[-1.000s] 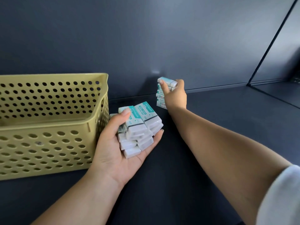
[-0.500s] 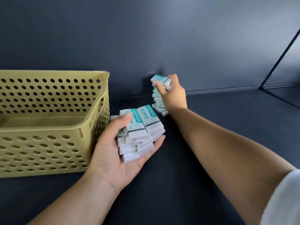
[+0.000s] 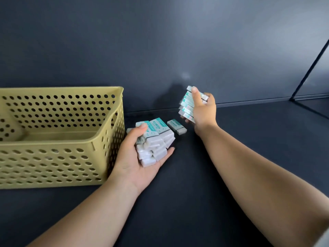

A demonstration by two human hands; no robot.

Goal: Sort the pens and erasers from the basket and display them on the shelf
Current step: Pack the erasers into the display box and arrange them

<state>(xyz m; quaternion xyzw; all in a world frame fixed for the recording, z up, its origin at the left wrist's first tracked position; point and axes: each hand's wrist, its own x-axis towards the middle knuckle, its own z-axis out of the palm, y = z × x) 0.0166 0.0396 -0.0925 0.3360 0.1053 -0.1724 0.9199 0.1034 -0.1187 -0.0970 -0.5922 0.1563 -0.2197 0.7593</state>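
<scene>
My left hand (image 3: 137, 161) lies palm up beside the basket and holds a pile of several white erasers with teal sleeves (image 3: 155, 139), thumb pressed on top. My right hand (image 3: 203, 111) grips a tilted stack of several erasers (image 3: 187, 106) lifted off the dark shelf (image 3: 249, 132) near the back wall. One single eraser (image 3: 176, 126) lies loose on the shelf between the two hands. No pens are visible.
A yellow perforated plastic basket (image 3: 53, 157) stands at the left on the shelf; its visible inside shows nothing. The dark back wall runs behind. A vertical divider edge (image 3: 309, 66) rises at the far right.
My right hand has lifted the stack of erasers off the shelf and tilted it. One eraser has dropped from the bottom and now lies on the shelf. The left hand stays put.
</scene>
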